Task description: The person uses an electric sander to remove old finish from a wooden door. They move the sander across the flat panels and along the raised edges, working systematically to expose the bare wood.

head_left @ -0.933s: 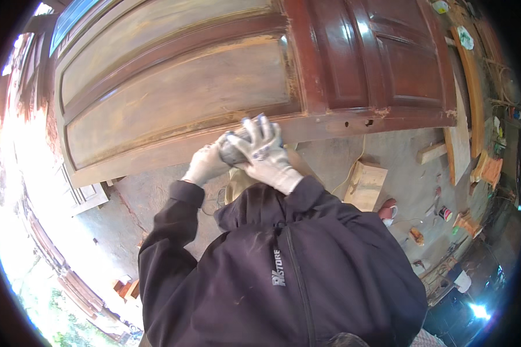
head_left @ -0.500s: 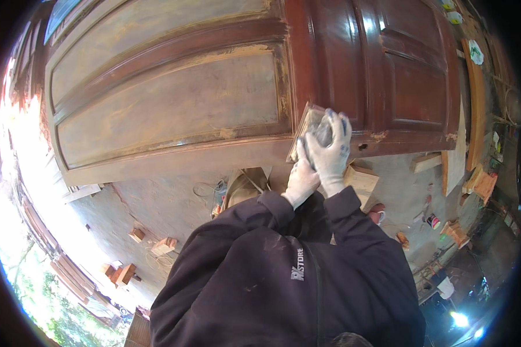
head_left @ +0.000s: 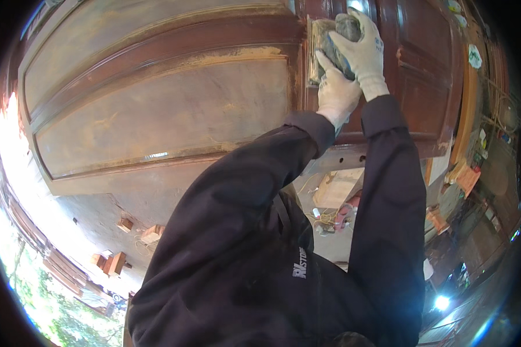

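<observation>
Fingers of the white-gloved left hand (head_left: 338,93) and right hand (head_left: 369,56) are holding a grey, rounded tool (head_left: 334,52); keeping it flat is probably helping on the red-brown wooden door (head_left: 425,101).

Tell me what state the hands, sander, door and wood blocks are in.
Left hand: gloved, touching the sander.
Right hand: gloved, gripping the sander.
Sander: on the door; can't tell whether it's running.
Door: left panels pale and dull, right end dark red and glossy.
Wood blocks: lying on the floor.
</observation>
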Demonstrator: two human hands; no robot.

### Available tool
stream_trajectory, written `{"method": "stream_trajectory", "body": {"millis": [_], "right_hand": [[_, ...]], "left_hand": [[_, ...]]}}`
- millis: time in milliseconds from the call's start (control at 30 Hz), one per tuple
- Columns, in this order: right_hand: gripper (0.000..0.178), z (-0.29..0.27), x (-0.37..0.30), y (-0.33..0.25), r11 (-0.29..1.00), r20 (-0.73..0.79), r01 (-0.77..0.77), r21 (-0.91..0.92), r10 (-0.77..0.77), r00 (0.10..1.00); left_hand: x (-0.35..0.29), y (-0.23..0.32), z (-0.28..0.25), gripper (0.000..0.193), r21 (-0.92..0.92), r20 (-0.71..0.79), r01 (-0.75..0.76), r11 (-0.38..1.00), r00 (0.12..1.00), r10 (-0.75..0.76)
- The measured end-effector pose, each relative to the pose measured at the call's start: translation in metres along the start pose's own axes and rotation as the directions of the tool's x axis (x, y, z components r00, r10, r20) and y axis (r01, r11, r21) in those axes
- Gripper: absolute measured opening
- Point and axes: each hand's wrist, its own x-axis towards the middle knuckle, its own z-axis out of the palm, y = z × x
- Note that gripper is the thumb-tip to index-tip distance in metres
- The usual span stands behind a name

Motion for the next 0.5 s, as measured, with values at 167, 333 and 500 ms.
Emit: {"method": "stream_trajectory", "body": {"millis": [167, 333, 500], "right_hand": [[0.07, -0.014, -0.022, 0.0, 0.991, 0.015, -0.131, -0.041, 0.131, 0.991], [0.071, -0.025, -0.111, -0.018, 0.997, 0.095, -0.055, 0.055, 0.05, 0.994], [0.075, -0.057, -0.217, -0.023, 0.986, 0.192, -0.154, 0.059, 0.14, 0.971]], "left_hand": [[-0.02, 0.002, 0.007, 0.124, 0.007, 0.045, 0.034, 0.999, 0.998, -0.034], [-0.088, -0.073, 0.018, 0.129, -0.003, 0.098, 0.087, 0.996, 0.991, -0.086], [-0.169, -0.141, -0.006, 0.129, 0.29, 0.459, 0.143, 0.946, 0.847, -0.269]]}}
